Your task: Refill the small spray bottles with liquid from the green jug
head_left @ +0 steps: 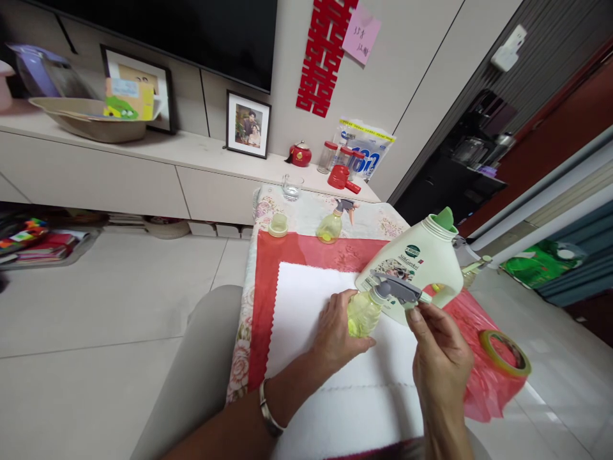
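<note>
My left hand [335, 329] is wrapped around the body of a small clear spray bottle [364, 313] with yellowish liquid in it. The bottle tilts to the right, and a grey trigger head [400, 289] is on its neck. My right hand [440, 348] pinches the pale nozzle end of that head between thumb and fingers. Just behind stands a large pale green detergent jug [407, 252], its cap off and a green spout showing. Under my hands lies a white cloth [306, 306] with a zigzag edge. A similar spray bottle [330, 227] stands farther back, beside a pale cap [278, 225].
Red plastic sheeting [265, 287] covers part of the flowered tablecloth [242, 345]. A roll of tape [505, 352] lies at right, and another bottle [473, 271] is behind the jug. A glass cup [292, 186] sits at the table's far edge, before a low cabinet [143, 182].
</note>
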Demonstrator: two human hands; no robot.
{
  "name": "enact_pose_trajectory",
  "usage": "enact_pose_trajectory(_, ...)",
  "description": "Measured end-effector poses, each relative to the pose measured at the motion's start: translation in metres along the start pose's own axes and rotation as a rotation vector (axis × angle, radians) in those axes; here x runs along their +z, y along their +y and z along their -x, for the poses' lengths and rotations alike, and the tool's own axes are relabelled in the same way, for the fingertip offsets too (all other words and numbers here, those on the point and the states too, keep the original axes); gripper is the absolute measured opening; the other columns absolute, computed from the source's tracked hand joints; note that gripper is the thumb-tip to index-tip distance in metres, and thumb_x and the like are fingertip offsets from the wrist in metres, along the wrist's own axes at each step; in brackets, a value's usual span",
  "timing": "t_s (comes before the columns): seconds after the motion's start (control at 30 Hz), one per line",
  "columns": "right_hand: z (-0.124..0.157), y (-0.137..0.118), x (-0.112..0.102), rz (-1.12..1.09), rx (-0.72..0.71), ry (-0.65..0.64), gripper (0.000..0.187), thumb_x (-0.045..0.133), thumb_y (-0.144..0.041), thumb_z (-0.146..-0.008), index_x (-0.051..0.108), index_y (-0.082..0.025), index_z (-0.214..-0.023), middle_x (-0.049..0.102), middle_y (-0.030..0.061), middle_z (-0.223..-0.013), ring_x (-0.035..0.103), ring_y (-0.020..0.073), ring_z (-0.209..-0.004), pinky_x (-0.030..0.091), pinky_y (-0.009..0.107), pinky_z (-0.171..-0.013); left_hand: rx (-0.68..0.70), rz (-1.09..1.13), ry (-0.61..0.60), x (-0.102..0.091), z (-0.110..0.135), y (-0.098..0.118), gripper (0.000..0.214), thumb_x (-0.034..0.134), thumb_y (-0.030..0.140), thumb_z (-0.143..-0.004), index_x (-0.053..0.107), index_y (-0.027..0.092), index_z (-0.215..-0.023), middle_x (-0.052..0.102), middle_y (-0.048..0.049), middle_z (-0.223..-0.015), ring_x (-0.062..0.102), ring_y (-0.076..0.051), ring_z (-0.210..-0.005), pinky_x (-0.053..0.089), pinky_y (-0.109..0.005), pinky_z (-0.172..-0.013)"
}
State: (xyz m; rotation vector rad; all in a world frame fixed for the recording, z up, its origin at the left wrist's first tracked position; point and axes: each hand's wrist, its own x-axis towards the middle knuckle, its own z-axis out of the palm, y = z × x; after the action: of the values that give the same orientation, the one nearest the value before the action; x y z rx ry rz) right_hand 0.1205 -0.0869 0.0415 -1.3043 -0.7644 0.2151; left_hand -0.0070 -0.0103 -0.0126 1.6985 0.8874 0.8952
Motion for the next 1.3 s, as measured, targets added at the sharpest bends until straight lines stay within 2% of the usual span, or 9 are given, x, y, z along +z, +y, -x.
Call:
enact_pose_trajectory(0.23,0.012,0.0,-0.002,0.001,-0.053,-0.044,0.036,0.081,-0.031,-0.078,0.071,-0.018,-0.11,0.069,0.0091,-0.109,0.065,0.0177,-0.088,0.051,0.031,-0.077,0.003,-0.001,0.008,-0.001,0.0,0.003,0.087,0.084,0.016,-0.056,0.042,0.024,-0.131,0.055,-0.0085,-0.126,0.051,-0.032,-0.12,0.041,-0.05,-0.105)
enact_pose_trajectory(0.47,0.015,0.003,-0.002,0.033,-0.057,-0.084,0.034,0.077,-0.031,-0.082,0.071,-0.021,-0.114,0.068,0.0072,-0.111,0.064,0.0173,-0.093,0.052,0.031,-0.083,0.02,-0.007,0.016,0.001,0.0,0.001,0.086,0.083,0.016,-0.055,0.041,0.022,-0.131,0.055,-0.0098,-0.126,0.051,-0.032,-0.119,0.041,-0.051,-0.104)
enact_pose_trajectory(0.6,0.01,0.009,-0.001,0.017,-0.012,-0.12,0.034,0.077,-0.031,-0.081,0.071,-0.019,-0.113,0.067,0.0089,-0.115,0.064,0.0197,-0.102,0.052,0.036,-0.093,0.006,0.0,0.008,0.0,0.0,0.003,0.086,0.083,0.016,-0.055,0.041,0.023,-0.13,0.055,-0.0097,-0.126,0.051,-0.033,-0.119,0.041,-0.051,-0.104)
enact_pose_trajectory(0.7,0.002,0.018,0.001,-0.017,0.04,-0.2,0.042,0.077,-0.033,-0.081,0.069,-0.021,-0.12,0.066,0.0102,-0.12,0.063,0.0228,-0.11,0.051,0.041,-0.099,-0.005,0.007,-0.004,-0.001,0.0,0.005,0.087,0.083,0.015,-0.054,0.042,0.023,-0.13,0.056,-0.0097,-0.125,0.051,-0.033,-0.119,0.041,-0.051,-0.104)
enact_pose_trajectory(0.8,-0.005,0.025,0.005,-0.073,0.09,-0.304,0.056,0.078,-0.036,-0.08,0.063,-0.025,-0.133,0.059,0.0115,-0.135,0.059,0.0268,-0.121,0.05,0.045,-0.103,0.001,0.002,-0.003,-0.001,-0.001,0.005,0.085,0.083,0.015,-0.054,0.042,0.024,-0.129,0.056,-0.0092,-0.125,0.052,-0.033,-0.119,0.041,-0.051,-0.103)
enact_pose_trajectory(0.9,-0.009,0.028,0.01,-0.141,0.144,-0.382,0.065,0.078,-0.034,-0.08,0.056,-0.03,-0.141,0.05,0.0096,-0.146,0.053,0.0267,-0.13,0.046,0.046,-0.109,0.011,-0.004,0.001,0.0,0.0,0.003,0.085,0.082,0.015,-0.054,0.042,0.024,-0.129,0.057,-0.0091,-0.124,0.053,-0.033,-0.118,0.042,-0.052,-0.102)
enact_pose_trajectory(0.97,-0.01,0.028,0.014,-0.164,0.18,-0.408,0.069,0.078,-0.033,-0.081,0.052,-0.031,-0.144,0.05,0.0097,-0.146,0.053,0.0259,-0.13,0.044,0.046,-0.111,0.024,-0.007,0.009,0.0,0.0,0.002,0.085,0.083,0.015,-0.054,0.042,0.024,-0.128,0.057,-0.0091,-0.124,0.053,-0.033,-0.117,0.043,-0.052,-0.102)
enact_pose_trajectory(1.2,-0.01,0.025,0.022,-0.182,0.209,-0.398,0.073,0.078,-0.032,-0.081,0.049,-0.027,-0.148,0.065,0.0116,-0.126,0.06,0.0242,-0.12,0.05,0.044,-0.104,0.041,-0.022,0.023,0.002,0.0,0.001,0.083,0.083,0.016,-0.056,0.043,0.024,-0.128,0.057,-0.0084,-0.123,0.053,-0.033,-0.117,0.043,-0.052,-0.102)
enact_pose_trajectory(1.3,-0.009,0.025,0.023,-0.189,0.227,-0.372,0.07,0.079,-0.03,-0.08,0.053,-0.028,-0.144,0.06,0.0115,-0.134,0.062,0.0239,-0.117,0.054,0.039,-0.096,0.038,-0.016,0.019,0.002,0.0,0.001,0.083,0.083,0.017,-0.056,0.043,0.023,-0.128,0.057,-0.0088,-0.123,0.053,-0.033,-0.118,0.043,-0.052,-0.102)
